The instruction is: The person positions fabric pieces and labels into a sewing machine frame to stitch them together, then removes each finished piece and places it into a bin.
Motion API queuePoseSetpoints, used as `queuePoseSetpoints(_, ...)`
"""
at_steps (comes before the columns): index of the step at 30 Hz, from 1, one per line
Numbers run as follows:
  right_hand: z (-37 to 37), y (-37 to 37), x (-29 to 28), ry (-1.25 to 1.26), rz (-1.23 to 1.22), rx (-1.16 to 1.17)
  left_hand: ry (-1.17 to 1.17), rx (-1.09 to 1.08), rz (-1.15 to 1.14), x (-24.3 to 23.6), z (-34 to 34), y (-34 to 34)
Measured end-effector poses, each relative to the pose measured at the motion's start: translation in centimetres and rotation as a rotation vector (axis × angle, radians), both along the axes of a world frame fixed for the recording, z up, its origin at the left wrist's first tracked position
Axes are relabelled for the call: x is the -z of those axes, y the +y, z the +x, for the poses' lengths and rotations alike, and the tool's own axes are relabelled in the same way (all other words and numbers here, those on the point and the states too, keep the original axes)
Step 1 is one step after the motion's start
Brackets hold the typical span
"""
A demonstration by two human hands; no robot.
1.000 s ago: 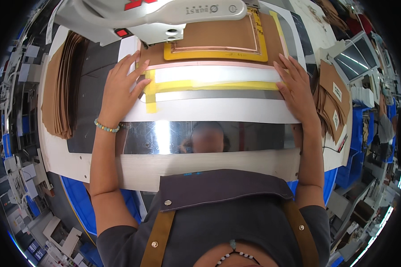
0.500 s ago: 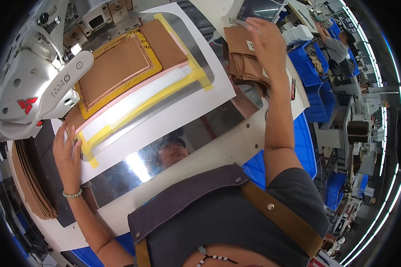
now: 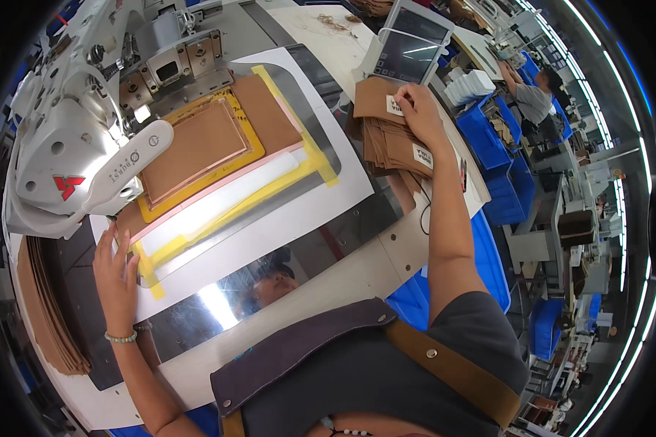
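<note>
My left hand lies flat, fingers apart, on the near left corner of a white template plate edged with yellow tape. A brown leather piece sits in the template's yellow frame under the white sewing machine head. My right hand reaches to the far right and pinches the top piece of a stack of brown leather pieces with white tags. A touch-screen panel stands just behind that stack.
A stack of brown pieces lies at the table's left edge. A shiny metal bed spans the table front. Blue bins stand to the right. Another person works at the far right.
The view has swung right. My right hand left the template and reached to the stack of brown pieces on the right. My left hand stays on the template's corner.
</note>
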State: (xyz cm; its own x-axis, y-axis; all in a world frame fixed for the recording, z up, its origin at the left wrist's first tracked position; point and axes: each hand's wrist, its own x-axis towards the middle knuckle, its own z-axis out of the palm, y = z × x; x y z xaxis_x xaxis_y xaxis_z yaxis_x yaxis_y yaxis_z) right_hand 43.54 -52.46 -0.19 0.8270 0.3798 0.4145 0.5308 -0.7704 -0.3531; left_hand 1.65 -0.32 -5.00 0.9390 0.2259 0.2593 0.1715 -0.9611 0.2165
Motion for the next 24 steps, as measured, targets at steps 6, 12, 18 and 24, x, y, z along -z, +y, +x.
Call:
queuePoseSetpoints(6,-2.2,13.2,-3.4,0.141,0.325,-0.474,-0.032,0.063,0.051,-1.2,0.4,-0.6)
queuePoseSetpoints(12,-6.5,28.9,1.0,-0.205,0.007,-0.885,-0.084,0.051,-0.002,-1.4,1.3,-1.3)
queuePoseSetpoints(18,-9.8,33.3,3.7,-0.291,-0.182,-0.847,0.023,0.118,0.124,-2.0,3.1,0.7)
queuePoseSetpoints(24,-10.2,33.3,4.3,-0.311,-0.175,-0.812,0.116,0.154,0.041,-0.9,6.9,2.2)
